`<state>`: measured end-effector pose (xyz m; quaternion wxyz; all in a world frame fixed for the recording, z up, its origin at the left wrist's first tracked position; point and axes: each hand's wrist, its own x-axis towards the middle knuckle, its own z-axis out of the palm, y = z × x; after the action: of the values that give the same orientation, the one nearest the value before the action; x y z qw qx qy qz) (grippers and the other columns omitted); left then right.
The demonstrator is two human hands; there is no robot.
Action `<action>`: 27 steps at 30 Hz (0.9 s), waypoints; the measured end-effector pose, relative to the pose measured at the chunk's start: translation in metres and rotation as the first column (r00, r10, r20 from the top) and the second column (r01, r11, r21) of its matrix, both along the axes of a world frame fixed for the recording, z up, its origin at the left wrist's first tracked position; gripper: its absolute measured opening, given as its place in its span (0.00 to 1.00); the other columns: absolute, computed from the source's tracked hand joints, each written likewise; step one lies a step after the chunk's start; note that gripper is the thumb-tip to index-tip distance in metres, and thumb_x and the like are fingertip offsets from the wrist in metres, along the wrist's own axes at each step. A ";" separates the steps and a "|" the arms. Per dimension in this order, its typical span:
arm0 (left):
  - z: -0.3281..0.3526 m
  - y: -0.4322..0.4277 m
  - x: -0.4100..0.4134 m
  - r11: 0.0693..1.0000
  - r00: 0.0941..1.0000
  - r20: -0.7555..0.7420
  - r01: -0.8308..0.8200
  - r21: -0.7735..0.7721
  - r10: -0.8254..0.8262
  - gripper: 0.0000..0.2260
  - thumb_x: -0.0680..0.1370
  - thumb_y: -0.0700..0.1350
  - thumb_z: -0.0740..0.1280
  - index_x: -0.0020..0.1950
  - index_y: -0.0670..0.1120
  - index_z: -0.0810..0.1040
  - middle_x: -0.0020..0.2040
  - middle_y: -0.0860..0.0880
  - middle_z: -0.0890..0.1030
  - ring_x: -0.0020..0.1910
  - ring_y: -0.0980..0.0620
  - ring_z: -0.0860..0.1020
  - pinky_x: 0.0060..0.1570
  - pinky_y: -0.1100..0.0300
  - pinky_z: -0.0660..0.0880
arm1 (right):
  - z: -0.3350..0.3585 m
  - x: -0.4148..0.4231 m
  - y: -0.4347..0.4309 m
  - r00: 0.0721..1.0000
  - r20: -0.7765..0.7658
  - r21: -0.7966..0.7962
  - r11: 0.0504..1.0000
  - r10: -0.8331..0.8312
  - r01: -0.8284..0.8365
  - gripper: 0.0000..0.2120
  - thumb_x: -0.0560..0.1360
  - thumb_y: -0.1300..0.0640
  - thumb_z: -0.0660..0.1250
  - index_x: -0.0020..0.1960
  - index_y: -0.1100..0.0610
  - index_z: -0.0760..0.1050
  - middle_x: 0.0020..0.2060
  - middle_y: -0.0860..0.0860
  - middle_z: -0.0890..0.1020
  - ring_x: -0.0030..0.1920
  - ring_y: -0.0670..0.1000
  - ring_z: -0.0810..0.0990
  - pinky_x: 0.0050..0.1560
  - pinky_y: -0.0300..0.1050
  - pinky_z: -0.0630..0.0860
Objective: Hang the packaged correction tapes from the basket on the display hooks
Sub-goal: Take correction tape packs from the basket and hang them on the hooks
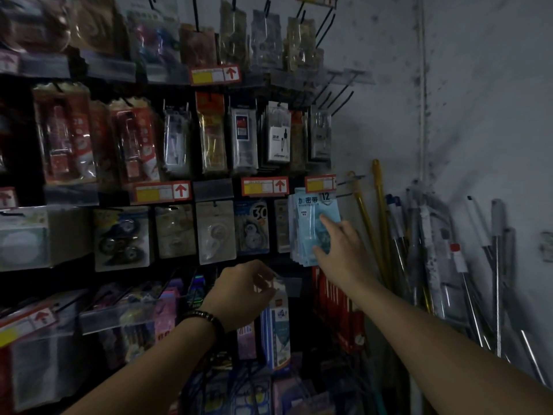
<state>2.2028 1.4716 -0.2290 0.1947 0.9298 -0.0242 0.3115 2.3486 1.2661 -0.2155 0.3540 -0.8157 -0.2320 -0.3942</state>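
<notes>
A stack of light-blue packaged correction tapes [314,226] hangs on a display hook [344,194] at the right end of the rack. My right hand [341,244] lies flat against the front pack, index finger stretched up and thumb near the lower edge. Lower down, my left hand [242,292] pinches the top of another blue-and-white correction tape pack [276,327], which hangs from my fingers in front of the lower row. A dark bead bracelet is on my left wrist. The basket [239,393] is dim at the bottom, with more packs inside.
Rows of hooks carry other stationery packs [215,232] with red-arrow price tags [264,186]. Bare hooks [335,97] stick out at the upper right. Broom and mop handles [383,229] lean on the stained wall to the right. Red packs [338,307] hang below the blue stack.
</notes>
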 end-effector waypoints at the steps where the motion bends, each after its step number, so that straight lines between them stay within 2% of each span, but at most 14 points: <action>1: 0.000 0.001 0.000 1.000 1.000 0.004 0.003 0.003 -0.003 0.05 0.79 0.53 0.72 0.52 0.61 0.78 0.48 0.62 0.83 0.50 0.62 0.81 0.53 0.61 0.81 | 0.003 0.002 0.001 1.000 -0.003 -0.003 1.000 -0.007 0.007 0.36 0.79 0.48 0.72 0.83 0.46 0.59 0.67 0.49 0.70 0.65 0.52 0.73 0.61 0.54 0.79; 6: -0.005 0.004 0.003 1.000 1.000 -0.001 0.018 0.012 -0.018 0.06 0.80 0.52 0.72 0.56 0.55 0.81 0.50 0.60 0.83 0.51 0.61 0.81 0.54 0.60 0.81 | 0.016 0.008 0.003 0.999 -0.002 -0.015 0.999 -0.040 0.040 0.36 0.79 0.47 0.71 0.83 0.47 0.60 0.67 0.52 0.69 0.67 0.55 0.72 0.61 0.55 0.80; 11: -0.014 0.007 0.006 1.000 1.000 -0.014 0.027 -0.009 -0.027 0.05 0.79 0.52 0.72 0.54 0.57 0.80 0.50 0.60 0.84 0.51 0.59 0.82 0.50 0.66 0.77 | 0.011 0.008 0.001 0.999 -0.030 -0.043 0.998 -0.041 0.040 0.35 0.79 0.47 0.69 0.83 0.47 0.60 0.68 0.52 0.68 0.66 0.54 0.72 0.59 0.56 0.81; 15: -0.020 0.007 0.006 0.999 0.998 -0.040 0.039 -0.010 -0.039 0.09 0.79 0.53 0.73 0.58 0.54 0.81 0.51 0.58 0.85 0.52 0.59 0.83 0.52 0.65 0.79 | 0.007 0.008 -0.004 0.996 -0.067 -0.087 0.995 -0.056 0.050 0.34 0.79 0.47 0.68 0.83 0.45 0.60 0.69 0.52 0.66 0.65 0.54 0.73 0.56 0.56 0.82; 18: -0.021 0.008 0.004 0.999 0.998 -0.043 0.043 0.002 -0.043 0.10 0.80 0.54 0.72 0.60 0.53 0.82 0.52 0.57 0.85 0.52 0.60 0.82 0.52 0.67 0.78 | 0.010 0.013 -0.004 0.994 -0.085 -0.123 0.991 -0.065 0.054 0.35 0.79 0.50 0.69 0.83 0.43 0.58 0.72 0.54 0.66 0.65 0.55 0.74 0.57 0.55 0.81; 20: -0.021 0.008 0.002 0.999 0.998 -0.044 0.045 0.013 -0.044 0.09 0.81 0.54 0.72 0.59 0.53 0.82 0.53 0.57 0.85 0.52 0.60 0.82 0.52 0.66 0.78 | 0.011 0.016 -0.001 0.992 -0.095 -0.147 0.986 -0.087 0.072 0.35 0.79 0.52 0.69 0.82 0.43 0.59 0.74 0.55 0.66 0.68 0.57 0.72 0.60 0.57 0.80; 22: -0.023 0.008 -0.002 0.999 0.998 -0.053 0.039 0.026 -0.038 0.06 0.80 0.53 0.72 0.56 0.55 0.81 0.52 0.57 0.84 0.51 0.59 0.82 0.53 0.63 0.80 | 0.010 0.019 0.006 0.990 -0.106 -0.152 0.985 -0.094 0.077 0.33 0.79 0.54 0.69 0.80 0.45 0.62 0.70 0.56 0.70 0.68 0.59 0.74 0.62 0.59 0.79; 24: -0.026 0.010 -0.008 0.998 0.998 -0.052 0.038 0.042 -0.036 0.04 0.80 0.52 0.72 0.54 0.54 0.81 0.52 0.57 0.83 0.51 0.59 0.81 0.54 0.60 0.81 | 0.006 0.020 0.013 0.983 -0.150 -0.161 0.984 -0.103 0.078 0.30 0.75 0.54 0.72 0.75 0.47 0.68 0.63 0.56 0.72 0.62 0.60 0.77 0.60 0.58 0.80; 27: -0.035 0.016 -0.021 0.998 0.995 -0.096 0.035 0.060 -0.029 0.05 0.81 0.52 0.71 0.56 0.54 0.83 0.52 0.59 0.83 0.48 0.62 0.80 0.50 0.64 0.79 | -0.006 0.008 0.023 0.965 -0.217 -0.177 0.978 -0.149 0.111 0.26 0.73 0.51 0.73 0.68 0.49 0.70 0.60 0.55 0.69 0.56 0.59 0.77 0.55 0.58 0.82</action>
<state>2.1817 1.4881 -0.2640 0.1716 0.9487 -0.0394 0.2628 2.3562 1.2888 -0.2217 0.2839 -0.8955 -0.1667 -0.2995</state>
